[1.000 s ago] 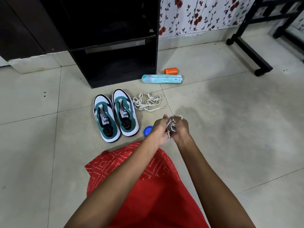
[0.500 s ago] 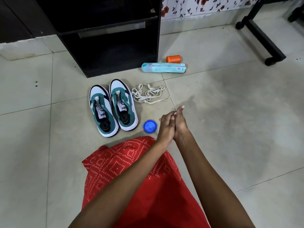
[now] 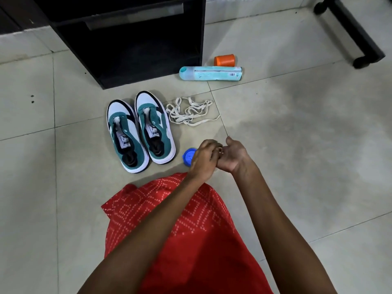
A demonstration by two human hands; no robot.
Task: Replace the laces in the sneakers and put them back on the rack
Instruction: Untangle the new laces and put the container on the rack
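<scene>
Two white-and-teal sneakers, the left one (image 3: pixel 127 134) and the right one (image 3: pixel 156 128), stand side by side on the tiled floor with bare eyelets. A loose tangle of white laces (image 3: pixel 191 112) lies just right of them. My left hand (image 3: pixel 204 158) and right hand (image 3: pixel 233 155) meet in front of me, to the right of the shoes. The left hand's fingers curl over the right palm. Only a small pale bit of a bundled lace (image 3: pixel 221 152) shows between them; the remainder is hidden.
A black shoe rack (image 3: pixel 148 60) stands behind the sneakers. A teal bottle (image 3: pixel 210 73) and an orange cup (image 3: pixel 224 60) lie to its right. A blue lid (image 3: pixel 187 159) sits beside my left hand. A black furniture leg (image 3: pixel 356 39) crosses the far right. Red cloth (image 3: pixel 191 230) covers my lap.
One second ago a bunched lace showed plainly between my hands; then my palms pressed flat together. Now my left fingers curl over the right palm, hiding most of it.
</scene>
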